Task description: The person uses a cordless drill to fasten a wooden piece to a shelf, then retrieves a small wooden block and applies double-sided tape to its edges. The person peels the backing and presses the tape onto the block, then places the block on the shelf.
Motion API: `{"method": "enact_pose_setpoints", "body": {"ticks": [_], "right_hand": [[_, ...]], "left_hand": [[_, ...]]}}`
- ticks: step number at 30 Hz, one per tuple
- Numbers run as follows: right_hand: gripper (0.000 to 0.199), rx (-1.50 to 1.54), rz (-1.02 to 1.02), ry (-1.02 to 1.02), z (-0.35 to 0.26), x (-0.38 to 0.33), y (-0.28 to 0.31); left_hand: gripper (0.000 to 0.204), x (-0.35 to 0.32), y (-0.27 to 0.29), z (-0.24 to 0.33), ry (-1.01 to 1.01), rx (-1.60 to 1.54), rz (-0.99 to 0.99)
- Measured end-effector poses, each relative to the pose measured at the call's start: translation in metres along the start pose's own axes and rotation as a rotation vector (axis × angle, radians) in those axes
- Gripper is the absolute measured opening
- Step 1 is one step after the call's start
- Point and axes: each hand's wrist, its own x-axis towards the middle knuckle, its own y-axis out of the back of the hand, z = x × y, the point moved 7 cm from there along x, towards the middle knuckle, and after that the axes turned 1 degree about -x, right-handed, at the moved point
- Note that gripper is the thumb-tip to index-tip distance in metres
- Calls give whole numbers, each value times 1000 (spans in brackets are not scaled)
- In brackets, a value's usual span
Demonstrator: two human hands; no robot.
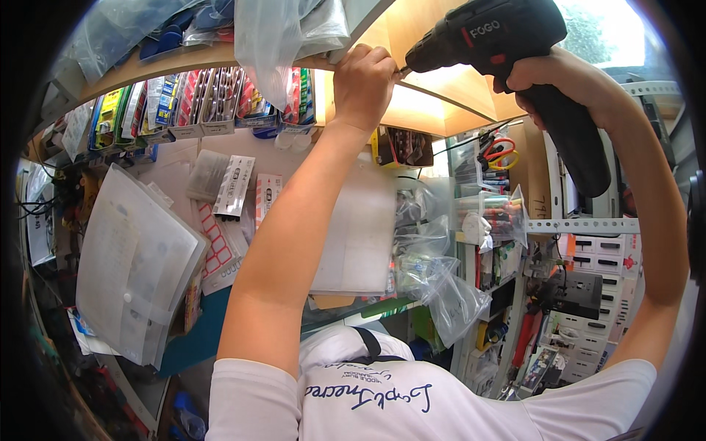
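Up at the right, my right hand (551, 82) is wrapped round the grip of a black cordless drill (500, 37). The drill lies nearly level, its chuck pointing left. A short, thin bit or screw (401, 71) shows at the chuck's tip, close to the fingers of my left hand (364, 87). That hand is raised against the edge of a pale wooden shelf unit (434, 106), its fingers curled together. Whatever they pinch is hidden behind them.
Plastic bags (268, 44) hang over the upper shelf, above a row of small boxes (213, 99). A translucent document case (140, 257) lies on the left, near a white board (353, 235). Scissors (500, 153) and bagged pens (493, 209) stand at the right.
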Motion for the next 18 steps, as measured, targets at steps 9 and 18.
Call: {"method": "enact_pose_setpoints", "body": {"ticks": [9,18], "right_hand": [[32,-13,-12,-28,-7,0,1],[34,-60,3,-51,-4,2,3]], "left_hand": [[9,0,1,1,12,-3,2],[8,0,1,-1,12,-13,-4]]}}
